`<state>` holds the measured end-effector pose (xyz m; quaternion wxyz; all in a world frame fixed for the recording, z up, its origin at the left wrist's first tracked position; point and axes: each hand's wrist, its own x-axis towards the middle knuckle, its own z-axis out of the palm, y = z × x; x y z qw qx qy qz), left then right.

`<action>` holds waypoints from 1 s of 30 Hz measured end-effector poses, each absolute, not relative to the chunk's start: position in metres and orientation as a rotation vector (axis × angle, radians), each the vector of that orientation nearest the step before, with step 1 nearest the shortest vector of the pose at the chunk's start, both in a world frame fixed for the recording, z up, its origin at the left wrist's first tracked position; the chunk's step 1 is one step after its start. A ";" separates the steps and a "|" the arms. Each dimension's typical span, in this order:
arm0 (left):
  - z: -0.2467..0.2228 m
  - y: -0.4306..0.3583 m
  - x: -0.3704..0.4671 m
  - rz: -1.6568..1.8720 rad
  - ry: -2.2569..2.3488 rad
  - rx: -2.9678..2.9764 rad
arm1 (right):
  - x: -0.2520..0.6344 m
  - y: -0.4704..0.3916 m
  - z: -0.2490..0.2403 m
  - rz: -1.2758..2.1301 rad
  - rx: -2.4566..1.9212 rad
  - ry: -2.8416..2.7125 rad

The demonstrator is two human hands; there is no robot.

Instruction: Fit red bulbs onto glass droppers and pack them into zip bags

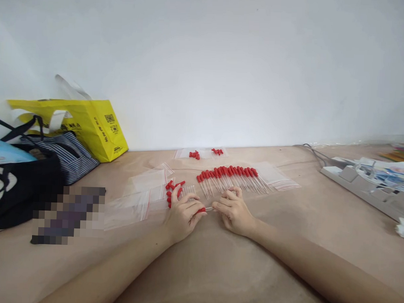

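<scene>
Between my hands lies a dropper, its red rubber bulb [201,210] at the left and its clear glass tube [209,209] at the right. My left hand [184,216] pinches the bulb. With closed fingertips, my right hand [233,212] grips the glass tube, whose far end is hidden. Just beyond my hands, a slanted row of droppers with red bulbs [226,171] lies on the table. Loose red bulbs [171,185] and short glass tubes [188,189] are beside my left hand, partly covered by it.
Clear zip bags [127,208] lie at the left, with another bag [280,177] right of the row. More red bulbs [194,155] rest near the wall. A yellow bag [113,135], a striped pouch [77,158] and a blurred-out object [69,215] are left; a power strip [359,188] is right.
</scene>
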<state>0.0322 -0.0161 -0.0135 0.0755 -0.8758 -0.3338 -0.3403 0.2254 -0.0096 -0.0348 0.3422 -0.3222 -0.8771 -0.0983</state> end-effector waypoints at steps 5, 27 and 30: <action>-0.015 -0.016 0.032 -1.015 -1.001 -2.659 | 0.224 -0.010 -0.036 -0.258 -0.819 -2.305; -0.006 0.005 0.013 -0.981 -1.335 -2.520 | 0.228 -0.003 -0.026 -0.204 -1.176 -2.308; -0.001 0.022 -0.006 -0.882 -1.654 -2.315 | 0.225 0.009 -0.023 -0.042 -1.402 -2.198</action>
